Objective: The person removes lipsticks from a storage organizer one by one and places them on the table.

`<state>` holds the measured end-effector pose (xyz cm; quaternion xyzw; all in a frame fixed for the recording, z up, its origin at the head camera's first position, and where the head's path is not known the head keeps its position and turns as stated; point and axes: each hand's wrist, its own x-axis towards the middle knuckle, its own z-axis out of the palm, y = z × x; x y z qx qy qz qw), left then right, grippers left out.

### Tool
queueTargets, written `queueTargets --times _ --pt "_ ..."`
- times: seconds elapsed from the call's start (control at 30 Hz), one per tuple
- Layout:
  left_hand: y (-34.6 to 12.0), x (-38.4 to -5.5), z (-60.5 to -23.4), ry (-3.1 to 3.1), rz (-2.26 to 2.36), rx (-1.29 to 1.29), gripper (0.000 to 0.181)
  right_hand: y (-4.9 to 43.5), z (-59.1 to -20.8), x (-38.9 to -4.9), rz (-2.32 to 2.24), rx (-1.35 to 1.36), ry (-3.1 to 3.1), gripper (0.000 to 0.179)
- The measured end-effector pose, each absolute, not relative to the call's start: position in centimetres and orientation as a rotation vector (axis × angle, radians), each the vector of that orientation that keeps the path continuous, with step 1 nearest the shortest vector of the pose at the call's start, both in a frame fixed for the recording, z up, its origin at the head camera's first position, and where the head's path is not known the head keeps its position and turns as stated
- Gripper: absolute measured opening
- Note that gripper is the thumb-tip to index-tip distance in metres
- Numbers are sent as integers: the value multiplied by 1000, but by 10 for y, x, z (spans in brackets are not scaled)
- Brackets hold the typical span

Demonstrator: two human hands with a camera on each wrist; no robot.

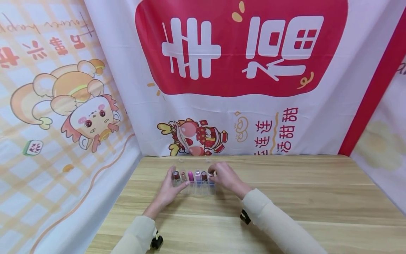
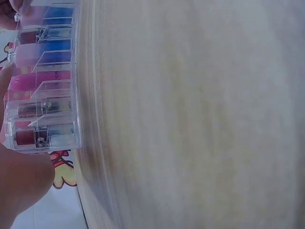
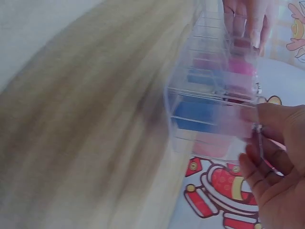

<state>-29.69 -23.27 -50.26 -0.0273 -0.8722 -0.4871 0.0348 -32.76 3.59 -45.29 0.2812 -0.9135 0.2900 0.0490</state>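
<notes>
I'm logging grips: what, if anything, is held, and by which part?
The left hand holds the clear organizer by its left end. The right hand is at its right end; whether it pinches the end tube is unclear.

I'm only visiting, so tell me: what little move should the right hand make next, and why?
Probably let go of the end pink-and-blue lipstick and lift the right hand gently away. That lipstick appears to sit down in its own compartment of the clear holder, and the left hand grips the other end, which should keep it steady.
</notes>
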Motion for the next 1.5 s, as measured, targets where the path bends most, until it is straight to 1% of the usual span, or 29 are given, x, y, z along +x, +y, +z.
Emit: queueTargets --times 0.2,0.47,0.63,0.87,1.2,1.5 --pt "-233 -297 -503 -2692 -1490 -85 111 38 -460 -328 1011 833 -2718 21" --pt "-233 -298 -502 -2674 -1509 -89 112 40 -467 -331 1138 836 -2629 16" --pt "-234 -298 -502 -2679 -1508 -93 113 40 -467 -330 1196 818 -2600 16" --pt "-236 -298 -503 -2683 -1497 -85 116 40 -465 -330 1239 812 -2567 20" --pt "-235 -297 -504 -2686 -1490 -68 114 41 -470 -330 1279 801 -2549 16" --pt "-235 -296 -503 -2680 -1512 -65 114 42 -470 -329 1311 714 -2553 17"
